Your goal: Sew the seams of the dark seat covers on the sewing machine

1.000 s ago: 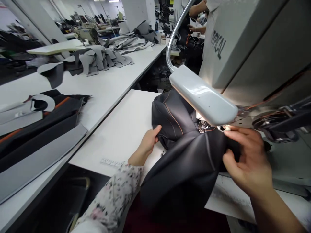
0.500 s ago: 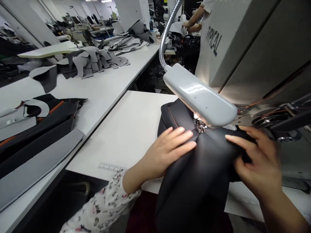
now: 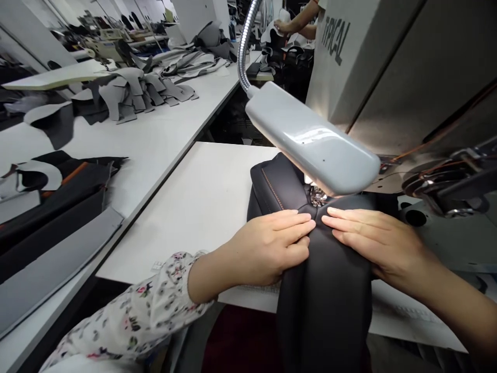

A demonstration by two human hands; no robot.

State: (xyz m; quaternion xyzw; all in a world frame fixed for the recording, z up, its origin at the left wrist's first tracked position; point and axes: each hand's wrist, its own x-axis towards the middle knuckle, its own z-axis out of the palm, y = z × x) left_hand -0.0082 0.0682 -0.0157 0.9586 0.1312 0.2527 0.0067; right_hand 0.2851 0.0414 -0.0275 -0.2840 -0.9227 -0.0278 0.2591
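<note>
Right of frame center, left hand point(image 3: 269, 246) and right hand point(image 3: 382, 238) lie flat, fingers extended, on black material point(image 3: 330, 311). Uneven pressure could pucker it at the presser foot point(image 3: 318, 197).

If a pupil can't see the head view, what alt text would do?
A person's left hand and right hand lie on black material near the presser foot of a sewing machine, under a grey lamp. Grey pieces lie on a white table.

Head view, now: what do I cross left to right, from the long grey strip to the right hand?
Long grey strip → left hand → metal presser foot → right hand. Black material omitted: it spans several of these.
</note>
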